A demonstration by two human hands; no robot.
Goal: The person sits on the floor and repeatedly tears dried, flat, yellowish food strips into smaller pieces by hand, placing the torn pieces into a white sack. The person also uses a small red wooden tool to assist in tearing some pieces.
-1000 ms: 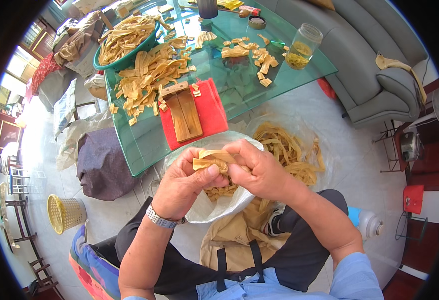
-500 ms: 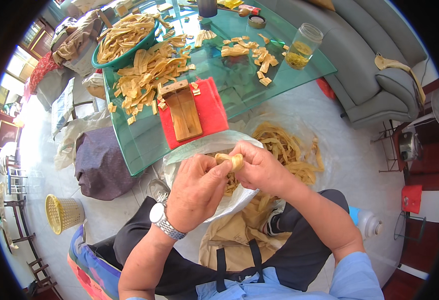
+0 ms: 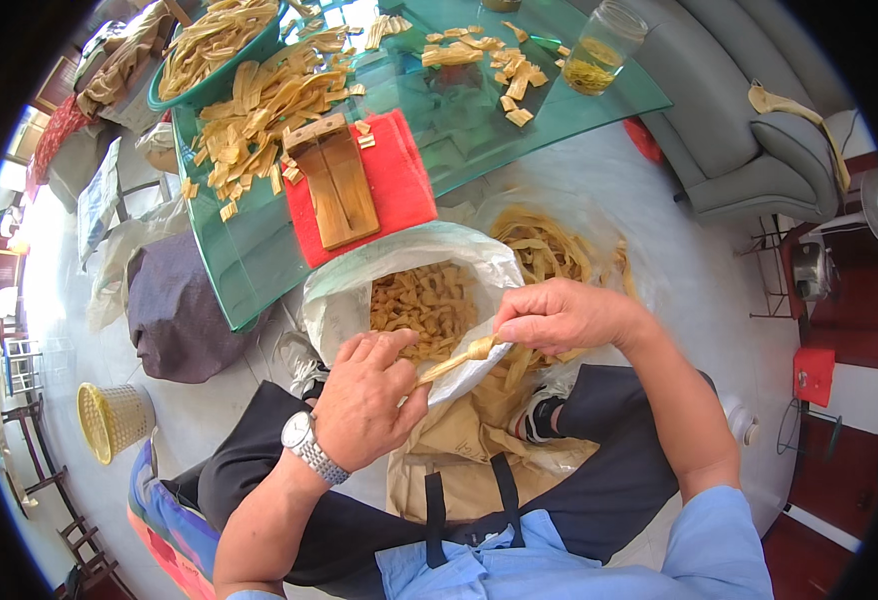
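Between my hands stretches a tan, ribbon-like strip (image 3: pixel 472 355) with a knot in its middle. My left hand (image 3: pixel 367 400) is closed on its lower end, and my right hand (image 3: pixel 564 318) pinches the upper end beside the knot. Just beneath them gapes a white sack (image 3: pixel 331 290) holding many small tan knotted pieces (image 3: pixel 421 300). Behind my right hand, long loose strips (image 3: pixel 539 240) lie in a clear plastic bag, partly hidden by that hand and the sack.
A glass table (image 3: pixel 221 270) carries a wooden block tool (image 3: pixel 337 190) on red cloth (image 3: pixel 399 170), piled flat pieces (image 3: pixel 249 130), a teal basket (image 3: pixel 174 95) and a glass jar (image 3: pixel 599 50). A grey sofa (image 3: pixel 729 150) stands right; a yellow wastebasket (image 3: pixel 114 415) is at left.
My hands have moved apart, drawing the looped strip out into a line with a tight knot. The sack's mouth now shows more of its contents. The whole view has shifted slightly.
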